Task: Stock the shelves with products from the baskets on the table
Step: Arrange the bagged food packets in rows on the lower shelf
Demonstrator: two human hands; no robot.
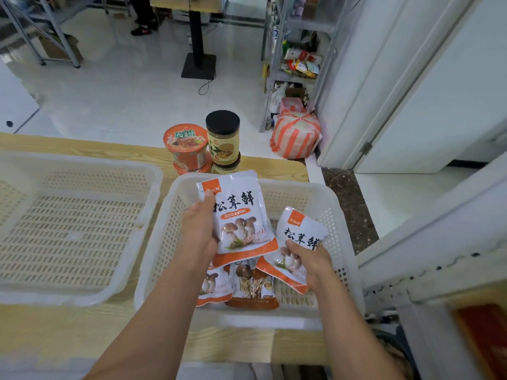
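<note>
Left hand (199, 233) grips mushroom seasoning packet (241, 215); right hand (312, 260) grips second packet (295, 242) (both over white basket (164, 242)).

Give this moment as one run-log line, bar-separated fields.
left hand: holds white-and-orange mushroom pouch | right hand: grips second such pouch | white perforated plastic basket: more pouches inside

On the glossy white floor (123, 86) a black post on a square base (198, 65) stands with a dark cable (204, 87) looping beside it — farther right, a bulging orange-and-white striped bag (296, 135) sits just beside a white door frame (356, 105), near a dark speckled floor strip (348, 204).
</note>
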